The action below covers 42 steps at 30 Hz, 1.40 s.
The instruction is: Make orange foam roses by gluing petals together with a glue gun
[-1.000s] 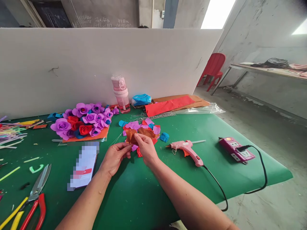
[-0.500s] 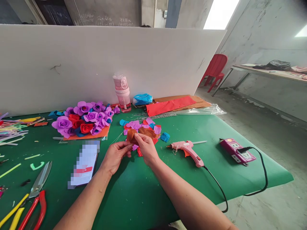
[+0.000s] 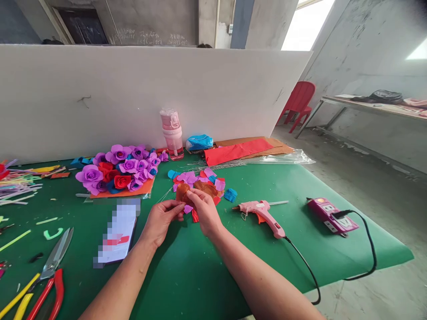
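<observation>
A small curled piece of brown paper (image 3: pixel 182 193) is held between my two hands above the green table (image 3: pixel 200 275). My left hand (image 3: pixel 164 218) pinches its lower edge, fingertips pressed together. The fingers of my right hand (image 3: pixel 204 210) grip its right side. Just behind them lies a loose heap of purple, red, blue and brown paper petals (image 3: pixel 188 178). A blue petal (image 3: pixel 230 194) rests apart, right of the heap. The pink glue gun (image 3: pixel 263 214) lies on its side to the right of my right hand.
Purple and red paper flowers (image 3: pixel 122 171), a phone (image 3: pixel 118 235) and scissors (image 3: pixel 58 255) are at left. A pink bottle (image 3: pixel 172 135) and red paper (image 3: pixel 236 151) stand or lie along the white board (image 3: pixel 133 93). A corded power strip (image 3: pixel 332 216) sits right.
The view has tipped slightly upward, so the table's things appear a little lower. Both hands keep hold of the brown paper, which now looks more rounded at its top.
</observation>
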Each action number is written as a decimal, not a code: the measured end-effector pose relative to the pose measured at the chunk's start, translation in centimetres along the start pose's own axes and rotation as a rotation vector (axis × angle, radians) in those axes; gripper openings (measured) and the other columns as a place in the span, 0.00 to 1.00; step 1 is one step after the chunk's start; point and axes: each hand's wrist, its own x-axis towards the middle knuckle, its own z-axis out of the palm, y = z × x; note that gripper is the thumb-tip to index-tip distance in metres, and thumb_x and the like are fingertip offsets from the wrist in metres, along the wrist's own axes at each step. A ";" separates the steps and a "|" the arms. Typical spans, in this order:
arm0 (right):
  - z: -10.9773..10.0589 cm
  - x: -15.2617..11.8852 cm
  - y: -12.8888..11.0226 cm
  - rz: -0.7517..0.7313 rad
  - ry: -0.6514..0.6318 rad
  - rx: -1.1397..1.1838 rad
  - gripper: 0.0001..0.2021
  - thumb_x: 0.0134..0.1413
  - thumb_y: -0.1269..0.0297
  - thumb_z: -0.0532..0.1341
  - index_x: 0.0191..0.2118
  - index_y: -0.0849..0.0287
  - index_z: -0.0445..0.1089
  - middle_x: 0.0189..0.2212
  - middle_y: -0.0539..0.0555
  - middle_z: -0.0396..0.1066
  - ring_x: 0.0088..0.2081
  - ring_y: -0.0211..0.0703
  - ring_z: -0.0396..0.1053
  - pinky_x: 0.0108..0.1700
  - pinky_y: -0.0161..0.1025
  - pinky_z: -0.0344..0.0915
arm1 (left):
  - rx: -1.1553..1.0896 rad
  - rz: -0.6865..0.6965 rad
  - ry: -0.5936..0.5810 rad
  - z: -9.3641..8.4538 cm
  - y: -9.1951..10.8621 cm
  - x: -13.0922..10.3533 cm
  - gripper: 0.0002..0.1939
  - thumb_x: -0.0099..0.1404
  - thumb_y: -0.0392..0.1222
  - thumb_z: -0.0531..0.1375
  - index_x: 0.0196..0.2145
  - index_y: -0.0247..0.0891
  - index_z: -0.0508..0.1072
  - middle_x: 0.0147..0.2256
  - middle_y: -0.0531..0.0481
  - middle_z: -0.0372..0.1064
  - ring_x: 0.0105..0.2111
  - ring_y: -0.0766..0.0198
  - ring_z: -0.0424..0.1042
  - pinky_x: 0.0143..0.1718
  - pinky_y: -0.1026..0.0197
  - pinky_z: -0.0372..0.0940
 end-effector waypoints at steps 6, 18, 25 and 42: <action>0.5 -0.3 -0.4 0.025 -0.001 -0.015 0.09 0.38 0.64 0.62 0.31 0.58 0.74 0.24 0.49 0.71 0.24 0.37 0.65 0.29 0.35 0.62 | 0.013 0.037 0.036 0.0 0.0 0.0 0.15 0.44 0.48 0.71 0.27 0.34 0.79 0.23 0.50 0.72 0.22 0.69 0.66 0.27 0.64 0.63; 0.2 0.0 0.2 0.064 -0.001 0.010 0.11 0.38 0.62 0.64 0.31 0.60 0.73 0.25 0.50 0.72 0.24 0.36 0.66 0.29 0.34 0.63 | -0.021 0.016 0.067 0.2 0.2 -0.2 0.17 0.42 0.47 0.72 0.27 0.33 0.79 0.23 0.50 0.72 0.23 0.68 0.67 0.29 0.63 0.65; -0.3 0.2 0.5 0.002 0.034 -0.086 0.13 0.45 0.54 0.63 0.28 0.61 0.75 0.22 0.51 0.71 0.27 0.38 0.67 0.32 0.34 0.62 | 0.015 0.024 0.033 0.2 0.2 -0.2 0.15 0.43 0.47 0.72 0.27 0.33 0.79 0.23 0.50 0.72 0.22 0.69 0.66 0.28 0.64 0.64; 0.1 0.0 0.9 -0.033 0.046 -0.084 0.12 0.47 0.55 0.64 0.29 0.60 0.75 0.25 0.50 0.73 0.27 0.36 0.66 0.33 0.35 0.62 | -0.059 -0.009 0.040 -0.1 -0.1 0.0 0.15 0.43 0.46 0.72 0.27 0.33 0.79 0.24 0.49 0.73 0.23 0.69 0.67 0.29 0.63 0.67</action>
